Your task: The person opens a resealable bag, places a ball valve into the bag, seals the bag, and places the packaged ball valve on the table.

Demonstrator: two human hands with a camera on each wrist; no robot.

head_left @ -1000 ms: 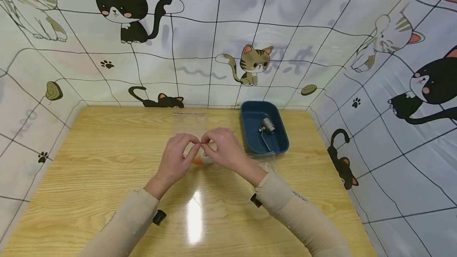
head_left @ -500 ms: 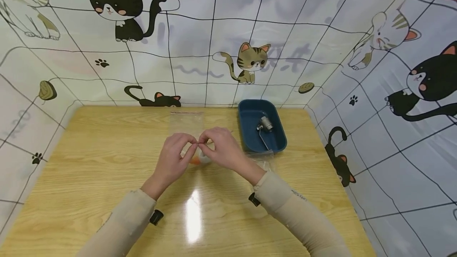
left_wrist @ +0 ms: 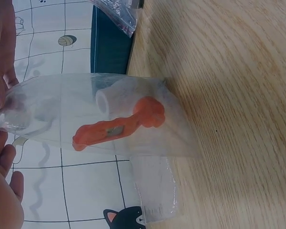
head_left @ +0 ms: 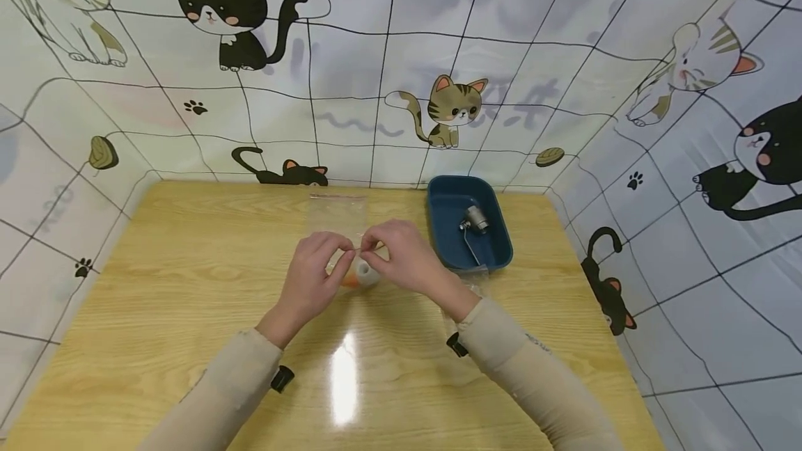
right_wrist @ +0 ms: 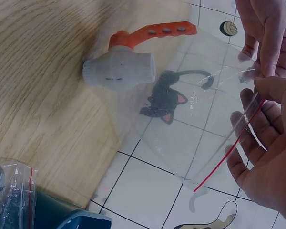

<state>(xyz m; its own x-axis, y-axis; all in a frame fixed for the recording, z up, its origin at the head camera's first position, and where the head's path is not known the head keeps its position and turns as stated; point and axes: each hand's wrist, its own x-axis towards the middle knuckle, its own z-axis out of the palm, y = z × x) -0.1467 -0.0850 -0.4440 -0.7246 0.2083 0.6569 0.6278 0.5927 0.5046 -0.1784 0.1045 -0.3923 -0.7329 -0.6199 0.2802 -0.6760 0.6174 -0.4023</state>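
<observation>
A clear zip-lock bag (right_wrist: 200,124) with a red seal line hangs between my hands. Inside its lower part is a grey-white plastic ball valve (right_wrist: 119,70) with an orange lever handle (right_wrist: 169,30). In the head view, the fingertips of my left hand (head_left: 315,270) pinch the bag's top edge. Thumb and forefinger of my right hand (head_left: 404,256) pinch the same edge close beside them, a small gap between. The left wrist view shows the bag's bottom near the wooden table; whether it touches, I cannot tell.
A blue tray (head_left: 438,249) at the back right holds a metal fitting (head_left: 476,218) with a thin lever. Another clear bag (head_left: 473,277) lies in front of the tray. A flat clear bag (head_left: 338,211) lies behind my hands. Cat-print cloth rises behind the table.
My right fingertips have moved slightly rightward along the bag's edge, away from the left ones. More of the valve's pale end shows under my hands. The head view has shifted slightly.
</observation>
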